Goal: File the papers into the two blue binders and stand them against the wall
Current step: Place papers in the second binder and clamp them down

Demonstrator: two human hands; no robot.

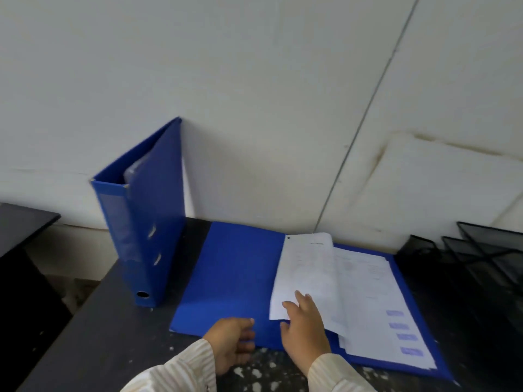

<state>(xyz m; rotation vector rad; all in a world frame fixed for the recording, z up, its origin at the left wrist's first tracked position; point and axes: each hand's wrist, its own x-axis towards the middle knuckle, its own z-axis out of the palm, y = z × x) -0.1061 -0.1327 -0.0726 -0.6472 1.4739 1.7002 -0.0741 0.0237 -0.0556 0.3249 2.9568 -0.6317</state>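
Papers (368, 292): top sheet (305, 270) curls up; best flattened first.
Right hand (304, 332): fingers straight, pressing that sheet.
Left hand (230, 342): fingers curled round open binder (232, 278) at its near edge.

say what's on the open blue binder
White printed papers with purple tabs cover the right half of the open blue binder; the right hand touches the curled top sheet. Any rings are hidden.

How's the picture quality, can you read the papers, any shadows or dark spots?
Head view: print on the papers is too blurred to read; the standing binder throws a soft shadow rightward on the wall; the black trays at right are dim.
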